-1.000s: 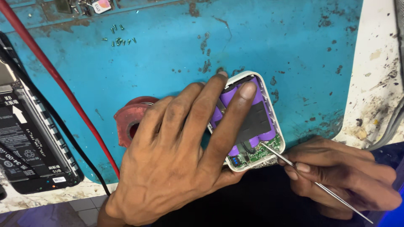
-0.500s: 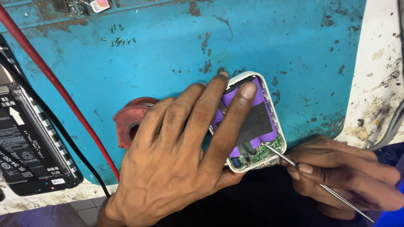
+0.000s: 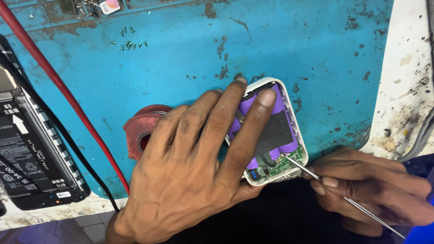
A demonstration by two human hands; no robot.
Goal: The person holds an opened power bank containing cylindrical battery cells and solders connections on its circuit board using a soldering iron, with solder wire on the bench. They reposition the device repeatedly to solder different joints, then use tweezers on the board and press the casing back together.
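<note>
Left hand lies flat and spread over the opened power bank, two fingertips pressing on its purple cells, pinning it down at centre frame. Right hand, lower right, pinches a thin metal probe whose tip touches the green circuit board at the case's lower end. The case is white, rounded, lid off, with purple cylindrical cells under a dark grey pad. It sits on a scuffed blue mat. Just left of the hand, a red tape roll. Small screws are scattered at upper left; a red cable runs diagonally; an opened laptop fills the left edge.
</note>
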